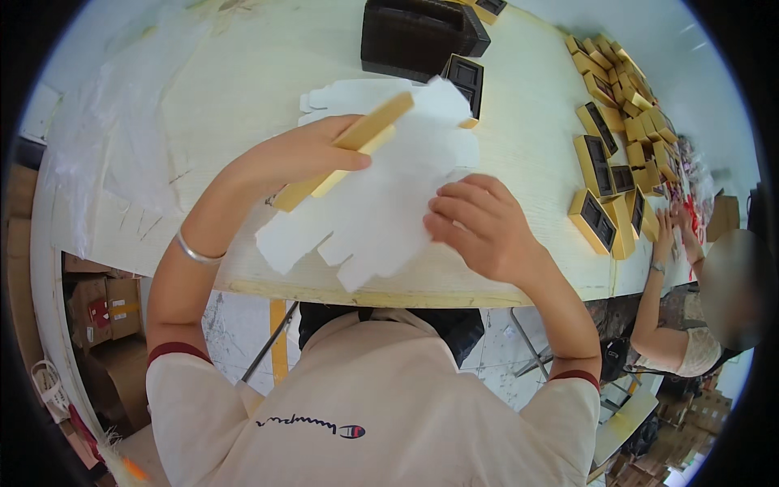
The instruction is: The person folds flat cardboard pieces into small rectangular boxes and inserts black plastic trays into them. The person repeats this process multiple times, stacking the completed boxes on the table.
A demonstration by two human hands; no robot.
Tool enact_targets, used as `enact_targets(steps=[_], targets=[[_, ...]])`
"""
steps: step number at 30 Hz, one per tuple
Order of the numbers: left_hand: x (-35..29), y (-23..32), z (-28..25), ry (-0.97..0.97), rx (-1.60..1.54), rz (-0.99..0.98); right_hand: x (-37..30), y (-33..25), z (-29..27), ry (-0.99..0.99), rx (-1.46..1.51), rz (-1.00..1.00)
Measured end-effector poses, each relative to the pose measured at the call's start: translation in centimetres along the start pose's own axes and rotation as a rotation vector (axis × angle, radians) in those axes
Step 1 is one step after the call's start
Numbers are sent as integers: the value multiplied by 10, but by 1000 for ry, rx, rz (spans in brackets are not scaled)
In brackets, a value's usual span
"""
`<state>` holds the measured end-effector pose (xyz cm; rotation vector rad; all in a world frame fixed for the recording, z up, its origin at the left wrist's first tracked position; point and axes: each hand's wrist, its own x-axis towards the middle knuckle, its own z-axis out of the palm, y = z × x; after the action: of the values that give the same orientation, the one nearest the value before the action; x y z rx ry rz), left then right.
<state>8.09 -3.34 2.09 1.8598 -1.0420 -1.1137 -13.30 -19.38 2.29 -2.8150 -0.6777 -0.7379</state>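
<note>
My left hand [312, 154] is closed around a folded gold cardboard piece [381, 122], long and narrow, held slanting above the table. Under it lie flat white die-cut box blanks [381, 203] with notched flaps; how many are stacked, or whether the gold piece joins one, I cannot tell. At their right edge is my right hand [483, 231], its fingers bent and slightly apart, with nothing visible in them. Beyond the blanks stands a small gold box with a black insert [464, 81], beside a large black box-shaped object [418, 36].
Many gold boxes [621, 215], several with black inserts, crowd the table's right side. There another person's hands [673, 223] are at work. Clear plastic sheeting [109, 138] covers the table's [235, 73] left part. Brown cartons [105, 308] sit on a shelf below left.
</note>
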Motion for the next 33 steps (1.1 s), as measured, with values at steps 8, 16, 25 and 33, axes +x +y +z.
enact_targets(steps=[8, 16, 25, 33], targets=[[-34, 16, 36, 359, 814, 481, 29, 23, 45, -209, 537, 613], [-36, -33, 55, 383, 929, 614, 42, 34, 49, -328, 837, 867], [-22, -32, 46, 375, 789, 658, 20, 0, 28, -236, -6, 315], [-12, -16, 21, 674, 803, 772, 28, 24, 46, -316, 269, 603]])
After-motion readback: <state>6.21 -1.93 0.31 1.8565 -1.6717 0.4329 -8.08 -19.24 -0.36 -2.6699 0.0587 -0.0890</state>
